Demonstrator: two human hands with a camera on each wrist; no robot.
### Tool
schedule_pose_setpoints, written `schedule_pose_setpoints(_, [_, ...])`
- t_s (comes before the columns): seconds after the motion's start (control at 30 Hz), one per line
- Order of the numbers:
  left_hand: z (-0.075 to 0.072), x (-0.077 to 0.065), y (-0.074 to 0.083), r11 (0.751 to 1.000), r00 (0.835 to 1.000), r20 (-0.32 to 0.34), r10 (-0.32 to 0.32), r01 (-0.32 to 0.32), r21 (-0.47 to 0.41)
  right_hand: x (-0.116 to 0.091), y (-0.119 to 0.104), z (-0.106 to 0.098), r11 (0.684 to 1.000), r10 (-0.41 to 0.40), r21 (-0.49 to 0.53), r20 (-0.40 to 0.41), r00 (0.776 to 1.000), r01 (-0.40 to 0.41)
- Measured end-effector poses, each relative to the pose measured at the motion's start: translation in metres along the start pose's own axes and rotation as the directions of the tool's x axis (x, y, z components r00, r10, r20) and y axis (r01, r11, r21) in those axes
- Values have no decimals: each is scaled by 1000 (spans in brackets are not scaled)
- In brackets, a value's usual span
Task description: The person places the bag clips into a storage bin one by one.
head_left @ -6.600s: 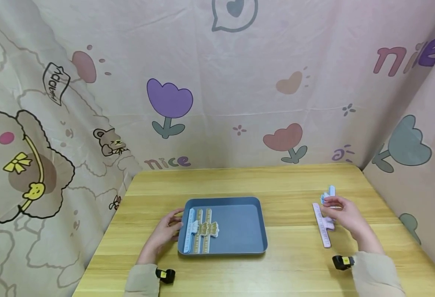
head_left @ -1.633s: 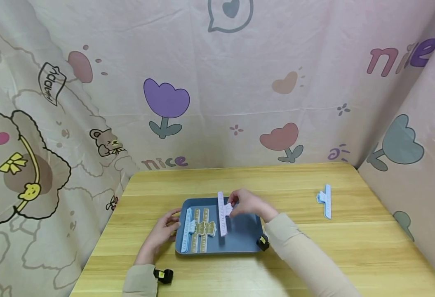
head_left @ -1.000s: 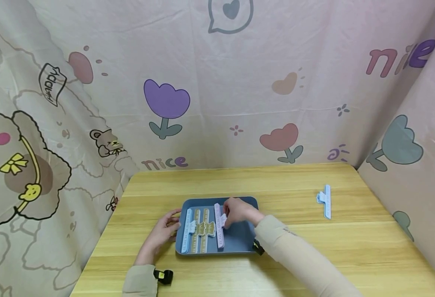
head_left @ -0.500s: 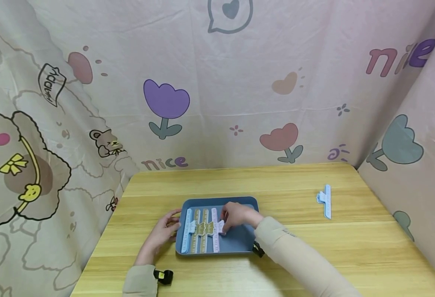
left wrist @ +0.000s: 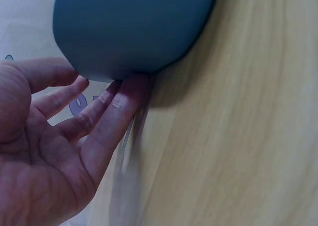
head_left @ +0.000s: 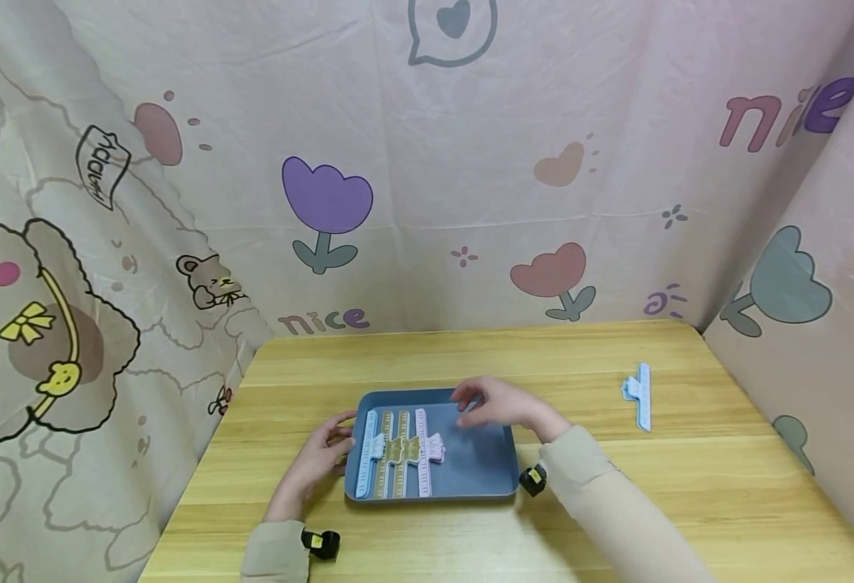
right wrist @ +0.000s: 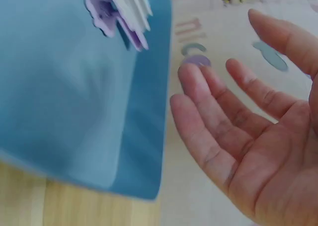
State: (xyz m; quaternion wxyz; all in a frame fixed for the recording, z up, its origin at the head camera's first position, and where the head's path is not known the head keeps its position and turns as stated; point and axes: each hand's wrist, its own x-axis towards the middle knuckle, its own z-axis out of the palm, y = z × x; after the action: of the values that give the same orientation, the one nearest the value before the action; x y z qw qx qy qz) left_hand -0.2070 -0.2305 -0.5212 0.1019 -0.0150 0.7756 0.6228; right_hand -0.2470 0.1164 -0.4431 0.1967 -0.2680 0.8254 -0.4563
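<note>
A blue-grey tray (head_left: 481,474) holds a row of long clips: a light blue clip (head_left: 365,465) at the left, two brown clips (head_left: 401,449) with bear-shaped handles beside it, then a pale purple clip (head_left: 424,461). My left hand (head_left: 320,449) rests at the tray's left side; in the left wrist view its extended fingertips (left wrist: 130,89) touch the tray's outer wall. Over the right part of the tray hovers my right hand (head_left: 495,401), fingers spread and holding nothing. The right wrist view shows that palm (right wrist: 278,156) bare, apart from the purple clip (right wrist: 117,12).
Another light blue clip (head_left: 643,397) lies on the wooden table (head_left: 579,364) at the right. Patterned curtains (head_left: 427,202) hang behind the table and along both sides.
My right hand carried the purple clip from the table's right into the tray, set it beside the brown clips, released it and lifted up and right. My left hand stayed at the tray.
</note>
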Motion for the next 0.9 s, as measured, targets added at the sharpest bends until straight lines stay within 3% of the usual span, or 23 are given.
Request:
schedule_pose_setpoints(0.2, [0, 0, 1, 1000, 1000, -2, -2, 2, -6, -21, 7, -16, 998, -54, 39, -55, 997, 56])
schedule_pose_setpoints(0.53, [0, 0, 1, 1000, 1000, 0, -4, 4, -13, -68, 45, -37, 993, 7, 120, -163, 987, 12])
schedule_pose_setpoints(0.9, [0, 1, 0, 1000, 1000, 0, -4, 4, -13, -124, 78, -80, 973, 171, 203, -321, 932, -108])
